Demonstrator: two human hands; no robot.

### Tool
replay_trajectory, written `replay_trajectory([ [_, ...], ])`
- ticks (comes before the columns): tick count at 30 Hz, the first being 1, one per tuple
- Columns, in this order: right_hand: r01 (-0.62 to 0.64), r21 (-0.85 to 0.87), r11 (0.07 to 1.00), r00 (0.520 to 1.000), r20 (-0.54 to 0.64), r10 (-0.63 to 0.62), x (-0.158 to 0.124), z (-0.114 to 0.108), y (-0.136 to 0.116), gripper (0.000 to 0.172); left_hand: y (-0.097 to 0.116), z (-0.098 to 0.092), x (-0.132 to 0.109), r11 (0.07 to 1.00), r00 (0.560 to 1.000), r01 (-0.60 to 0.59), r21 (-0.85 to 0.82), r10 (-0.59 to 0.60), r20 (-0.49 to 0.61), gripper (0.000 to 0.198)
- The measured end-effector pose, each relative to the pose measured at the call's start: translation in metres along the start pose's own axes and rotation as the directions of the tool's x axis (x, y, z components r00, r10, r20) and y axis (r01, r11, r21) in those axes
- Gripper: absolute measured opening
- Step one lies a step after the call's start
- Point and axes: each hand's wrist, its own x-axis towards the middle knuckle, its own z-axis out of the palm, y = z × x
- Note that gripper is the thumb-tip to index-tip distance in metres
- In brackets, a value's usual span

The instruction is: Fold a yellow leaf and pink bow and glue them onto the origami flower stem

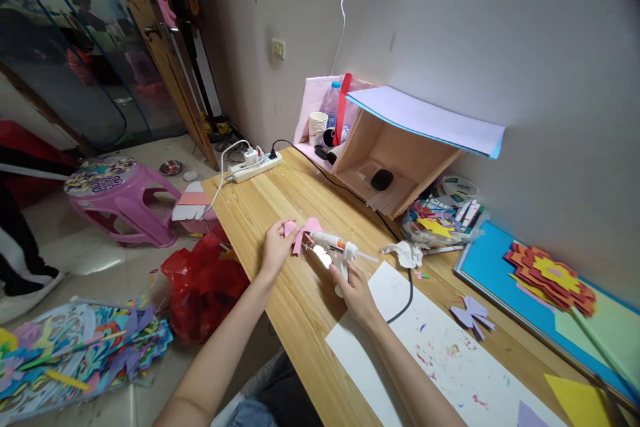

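Note:
My left hand (277, 248) pinches the left side of a pink paper bow (299, 232) above the wooden table. In my right hand (354, 287) is a white hot glue gun (336, 252), its grip wrapped by my fingers. The gun's nozzle points left, at the middle of the bow; whether it touches the paper I cannot tell. A clear glue stick (369, 257) sticks out of the gun's back end. Below the barrel a bright light glows. A black cord runs from near my right wrist across the white sheet (430, 347).
A purple paper bow (473, 315) lies right of the sheet. Behind stand a wooden box (395, 153), a power strip (255, 165) and a bag of markers (443, 217). Paper flowers (550, 273) rest on blue card. On the floor are a red bag (203, 287) and pink stool (117, 197).

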Motion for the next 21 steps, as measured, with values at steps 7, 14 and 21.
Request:
replay_trajectory([
  [7, 0.008, 0.018, 1.000, 1.000, 0.011, -0.008, 0.000, -0.001, -0.003, 0.036, -0.002, -0.001, 0.001, 1.000, 1.000, -0.017, 0.016, 0.017, -0.005, 0.037],
  [14, 0.005, 0.038, 0.999, 1.000, 0.003, -0.005, 0.000, 0.001, -0.003, 0.033, -0.004, -0.002, 0.001, 0.998, 0.998, -0.055, 0.038, 0.056, -0.025, 0.036],
  [21, 0.013, 0.084, 0.996, 0.997, -0.071, -0.007, 0.009, -0.010, -0.014, 0.034, 0.003, -0.013, 0.001, 0.999, 0.995, -0.037, -0.007, 0.037, -0.095, 0.039],
])
